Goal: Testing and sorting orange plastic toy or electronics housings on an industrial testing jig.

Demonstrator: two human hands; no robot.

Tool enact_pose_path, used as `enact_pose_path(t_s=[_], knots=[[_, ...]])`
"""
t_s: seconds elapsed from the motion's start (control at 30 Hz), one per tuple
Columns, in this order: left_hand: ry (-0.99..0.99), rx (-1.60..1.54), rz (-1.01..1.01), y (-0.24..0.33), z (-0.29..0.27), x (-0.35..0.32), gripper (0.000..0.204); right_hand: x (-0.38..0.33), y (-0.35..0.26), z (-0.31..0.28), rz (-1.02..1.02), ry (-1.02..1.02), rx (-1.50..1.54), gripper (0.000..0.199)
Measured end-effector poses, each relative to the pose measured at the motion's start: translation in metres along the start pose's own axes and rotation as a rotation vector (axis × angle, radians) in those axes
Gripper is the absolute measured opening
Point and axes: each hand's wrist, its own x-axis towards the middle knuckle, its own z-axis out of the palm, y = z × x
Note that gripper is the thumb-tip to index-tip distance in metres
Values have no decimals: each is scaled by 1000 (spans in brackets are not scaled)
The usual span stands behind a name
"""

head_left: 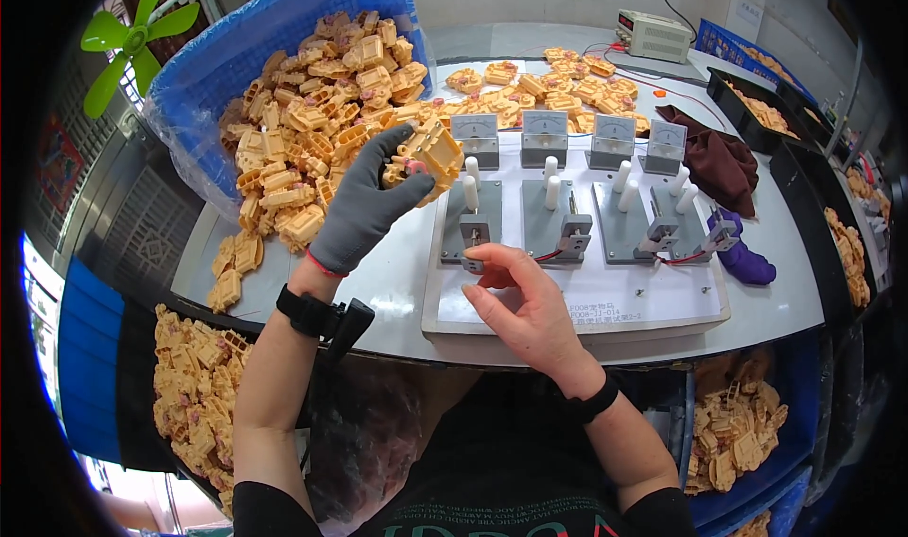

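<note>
Bench: white worktable (pixel 397 282) in a workshop, with a green fan (pixel 128 41) off to my left and a power supply box (pixel 653 34) at the far edge.
Head view, supply: a blue-lined bin (pixel 203 93) tipped toward me spills a heap of tan plastic parts (pixel 312 112); more of them lie behind the meters (pixel 558 83) and in bins below the table edge.
Test board: a white board (pixel 577 301) carries four grey stations, each with a dial meter (pixel 544 130) behind, white pegs (pixel 470 182) and a small lever clamp (pixel 575 237).
Left hand: my gloved left hand (pixel 364 206) is curled around one tan part (pixel 426 154), thumb and fingers closed on it, holding it in the air just above and left of the first station.
Right hand: my bare right hand (pixel 525 305) rests on the board, fingers loosely bent, with the fingertips (pixel 473 258) pinching at the lever of the first station (pixel 473 225); it holds nothing loose.
Step, as I judge it: I am loading the first station, the clamp being worked while the part waits.
Next move: I think the part must come down squarely over the pegs, sitting flat before the lever closes.
Elsewhere: a dark red cloth (pixel 714 154) and a purple glove (pixel 742 253) lie to the right.
</note>
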Motion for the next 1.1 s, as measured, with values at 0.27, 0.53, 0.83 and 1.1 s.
enact_pose_path(t_s=[0.27, 0.53, 0.83, 1.1], knots=[[57, 1107, 831, -5, -7, -2, 63, 0, 1, -1, -8, 6, -16, 35], [125, 1263, 952, -7, -18, -19, 51, 0, 3, 2, -53, 25, 5, 35], [320, 1423, 1100, -4, -21, -27, 38, -1, 4, 2, -33, 37, -5, 35], [311, 1424, 1096, -3, -22, -30, 45, -1, 3, 1, -45, 34, -5, 35]])
